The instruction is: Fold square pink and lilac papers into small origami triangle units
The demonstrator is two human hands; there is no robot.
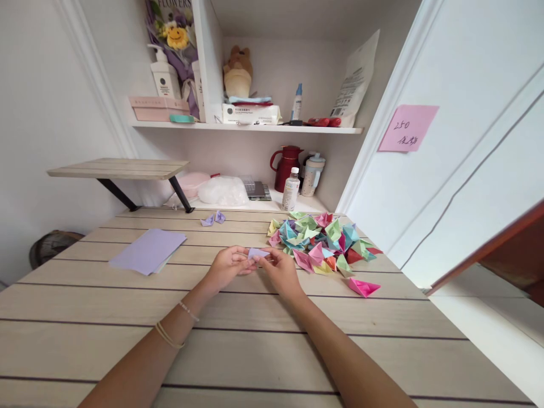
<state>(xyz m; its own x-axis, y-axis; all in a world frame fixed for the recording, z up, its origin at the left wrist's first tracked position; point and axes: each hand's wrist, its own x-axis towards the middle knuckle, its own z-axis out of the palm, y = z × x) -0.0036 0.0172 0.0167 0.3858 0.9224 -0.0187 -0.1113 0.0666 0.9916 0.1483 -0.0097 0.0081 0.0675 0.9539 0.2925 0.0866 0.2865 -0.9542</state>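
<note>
A small folded piece of purple paper [256, 253] is pinched between my two hands, just above the middle of the table. My left hand [229, 268] grips its left side, fingers closed, with bracelets on that wrist. My right hand [281, 272] holds the right side between thumb and fingers. Two small purple paper boats [213, 219] rest farther back, slightly left. To the left lies a stack of purple paper sheets [148, 249]. On the right is a heap of colourful paper boats [317, 241], and a bright pink paper boat [364, 287] sits apart in front of it.
The slatted wooden table [238, 351] backs onto white shelving. A small raised wooden shelf [119, 168] on black legs stands at the back left. Behind the heap are a clear bottle [291, 190], a red thermos jug [287, 169] and a light tumbler [313, 174].
</note>
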